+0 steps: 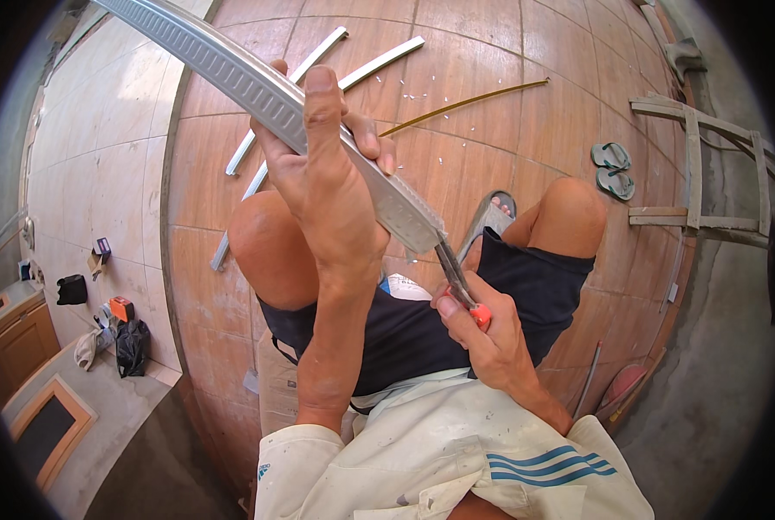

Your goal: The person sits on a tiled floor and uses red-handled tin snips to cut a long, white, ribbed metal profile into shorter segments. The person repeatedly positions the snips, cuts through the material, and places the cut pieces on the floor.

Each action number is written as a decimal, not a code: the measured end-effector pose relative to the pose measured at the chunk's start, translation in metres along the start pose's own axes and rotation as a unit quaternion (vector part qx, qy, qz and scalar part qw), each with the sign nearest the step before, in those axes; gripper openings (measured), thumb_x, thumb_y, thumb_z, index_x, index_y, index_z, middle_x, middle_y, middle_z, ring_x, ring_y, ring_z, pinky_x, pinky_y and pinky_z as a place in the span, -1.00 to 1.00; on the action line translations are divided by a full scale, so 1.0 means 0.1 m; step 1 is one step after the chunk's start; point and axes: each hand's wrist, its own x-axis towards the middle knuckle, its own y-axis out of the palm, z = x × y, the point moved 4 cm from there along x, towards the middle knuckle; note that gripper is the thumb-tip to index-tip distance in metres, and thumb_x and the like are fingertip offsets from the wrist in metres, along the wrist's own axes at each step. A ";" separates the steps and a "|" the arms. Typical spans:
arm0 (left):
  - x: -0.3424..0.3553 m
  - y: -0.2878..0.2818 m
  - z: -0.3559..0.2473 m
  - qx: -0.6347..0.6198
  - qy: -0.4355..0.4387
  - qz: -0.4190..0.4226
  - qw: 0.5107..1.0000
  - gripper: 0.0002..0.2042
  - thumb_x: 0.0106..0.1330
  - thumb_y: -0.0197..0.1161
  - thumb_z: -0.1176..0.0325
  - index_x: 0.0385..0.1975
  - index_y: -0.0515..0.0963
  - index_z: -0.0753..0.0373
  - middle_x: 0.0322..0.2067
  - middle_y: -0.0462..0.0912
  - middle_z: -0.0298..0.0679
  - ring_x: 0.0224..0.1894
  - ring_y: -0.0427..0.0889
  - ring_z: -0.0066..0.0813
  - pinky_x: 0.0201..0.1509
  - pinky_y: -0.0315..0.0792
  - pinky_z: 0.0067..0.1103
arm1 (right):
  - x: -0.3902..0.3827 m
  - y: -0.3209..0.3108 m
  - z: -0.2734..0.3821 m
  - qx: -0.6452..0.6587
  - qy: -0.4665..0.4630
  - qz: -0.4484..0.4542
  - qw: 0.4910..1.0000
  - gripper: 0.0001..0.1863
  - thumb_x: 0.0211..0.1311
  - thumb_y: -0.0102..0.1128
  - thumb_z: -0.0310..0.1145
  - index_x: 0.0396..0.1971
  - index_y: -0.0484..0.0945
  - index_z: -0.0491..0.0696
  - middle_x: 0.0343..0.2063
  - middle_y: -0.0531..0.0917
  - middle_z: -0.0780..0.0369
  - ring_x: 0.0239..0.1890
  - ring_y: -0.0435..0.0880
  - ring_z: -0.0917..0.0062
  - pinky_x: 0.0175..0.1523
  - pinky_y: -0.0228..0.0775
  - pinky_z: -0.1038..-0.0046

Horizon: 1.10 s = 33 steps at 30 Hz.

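A long silvery metal channel (223, 74) with a row of pressed ribs slants from the upper left down to the middle, above my lap. My left hand (331, 186) is wrapped round it near its lower end, thumb lying along the side. Tin snips with red handles (481, 316) are gripped in my right hand (496, 342). Their dark blades (450, 260) touch the channel's lower end. From this angle I cannot tell whether metal lies between the blades.
Metal strips (379, 63) and a thin gold-coloured strip (465, 107) lie on the tiled floor among small white scraps. Sandals (613, 171) and a wooden frame (695, 169) are at the right. Black bags (132, 347) and small boxes (100, 250) sit at the left.
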 end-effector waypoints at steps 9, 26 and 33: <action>-0.07 0.08 -0.06 0.023 0.039 0.003 0.999 -0.39 0.59 0.35 0.15 0.45 0.19 0.19 -0.54 0.45 -0.38 -0.57 0.48 -0.65 -0.52 0.45 -0.60 | 0.02 -0.05 -0.03 -0.001 -0.004 -0.017 1.000 -0.67 0.58 0.24 -0.23 -0.10 0.63 -0.27 -0.56 0.44 0.19 -0.49 0.36 0.57 -0.34 0.24 0.40; -0.09 0.06 -0.08 0.030 0.049 0.004 0.998 -0.34 0.56 0.38 0.12 0.46 0.19 0.23 -0.45 0.46 -0.35 -0.57 0.48 -0.65 -0.54 0.45 -0.60 | 0.01 0.00 -0.15 0.006 0.015 -0.004 1.000 -0.69 0.59 0.24 -0.23 -0.20 0.61 -0.22 -0.60 0.39 0.24 -0.52 0.31 0.59 -0.39 0.19 0.39; 0.08 -0.12 -0.01 0.005 -0.015 -0.012 1.000 -0.42 0.60 0.33 0.09 0.39 0.26 0.28 -0.26 0.44 -0.37 -0.49 0.48 -0.68 -0.54 0.45 -0.63 | 0.03 -0.02 -0.09 -0.049 -0.114 0.022 0.992 -0.63 0.62 0.21 -0.19 0.13 0.60 -0.20 -0.46 0.56 0.21 -0.40 0.49 0.59 -0.18 0.40 0.47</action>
